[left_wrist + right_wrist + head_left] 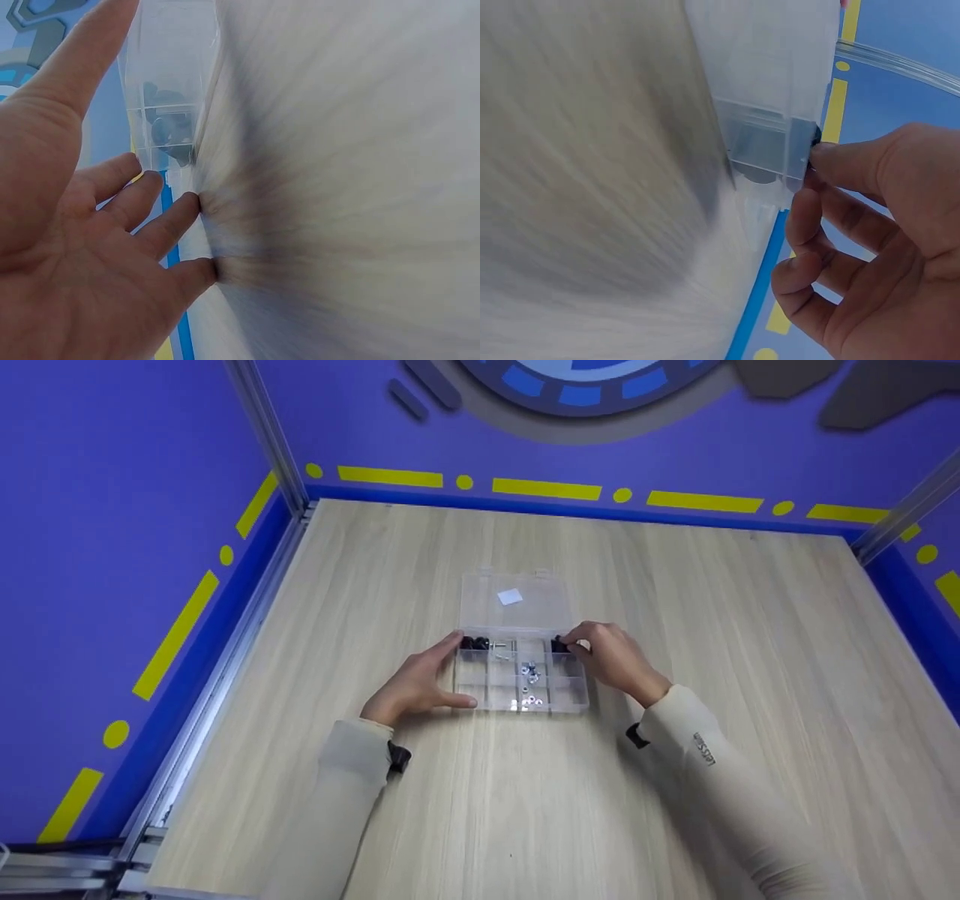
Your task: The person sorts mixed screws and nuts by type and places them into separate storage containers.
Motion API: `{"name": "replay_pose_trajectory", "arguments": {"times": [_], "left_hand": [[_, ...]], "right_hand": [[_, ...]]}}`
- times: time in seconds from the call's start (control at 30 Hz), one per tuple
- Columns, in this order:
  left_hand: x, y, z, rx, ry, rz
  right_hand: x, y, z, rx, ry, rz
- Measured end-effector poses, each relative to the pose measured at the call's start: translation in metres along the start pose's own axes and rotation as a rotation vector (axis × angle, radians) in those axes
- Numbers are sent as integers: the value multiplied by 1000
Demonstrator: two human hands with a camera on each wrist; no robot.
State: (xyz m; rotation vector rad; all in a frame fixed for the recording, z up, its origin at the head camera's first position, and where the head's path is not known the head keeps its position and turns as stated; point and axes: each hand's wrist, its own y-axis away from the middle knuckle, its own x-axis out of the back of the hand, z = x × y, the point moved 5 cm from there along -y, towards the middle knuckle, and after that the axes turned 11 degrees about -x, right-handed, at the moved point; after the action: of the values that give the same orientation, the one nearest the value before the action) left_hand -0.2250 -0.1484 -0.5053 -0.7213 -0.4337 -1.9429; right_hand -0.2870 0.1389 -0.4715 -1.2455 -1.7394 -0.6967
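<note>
A clear plastic compartment box (568, 707) lies on the table with its lid folded back. My left hand (416, 681) rests along the box's left side, fingers extended and thumb at the front corner; the left wrist view shows it spread beside the wall. At the back right compartment, my right hand (616, 658) pinches a small black piece (816, 136) between thumb and index finger; its exact kind is hidden. More black parts (557, 645) lie in that compartment. Round black pieces (474, 643) fill the back left one. Silver screws (502, 648) lie beside them.
Small shiny metal parts (532, 671) sit in the middle compartment, and tiny ones (532, 701) in front of it. A white paper square (510, 597) lies on the clear lid (478, 611). Blue panels (390, 442) stand behind the wooden table (480, 810).
</note>
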Motion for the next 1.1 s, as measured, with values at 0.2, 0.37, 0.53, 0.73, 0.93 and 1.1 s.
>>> {"name": "replay_pose_trajectory", "arguments": {"times": [0.2, 0.37, 0.53, 0.73, 0.93, 1.1], "left_hand": [[2, 2, 0, -23, -21, -5], [3, 3, -2, -27, -23, 0], [1, 2, -3, -25, -26, -2], [0, 4, -1, -21, -22, -2], [2, 4, 0, -10, -6, 2], [0, 3, -1, -11, -9, -11]], "right_hand": [[-4, 2, 2, -5, -27, 1], [-4, 2, 1, 12, -32, 20], [-3, 4, 0, 20, -24, 32], [-2, 7, 1, 68, -10, 31], [7, 14, 15, 72, -64, 102], [24, 22, 38, 15, -68, 225]]}}
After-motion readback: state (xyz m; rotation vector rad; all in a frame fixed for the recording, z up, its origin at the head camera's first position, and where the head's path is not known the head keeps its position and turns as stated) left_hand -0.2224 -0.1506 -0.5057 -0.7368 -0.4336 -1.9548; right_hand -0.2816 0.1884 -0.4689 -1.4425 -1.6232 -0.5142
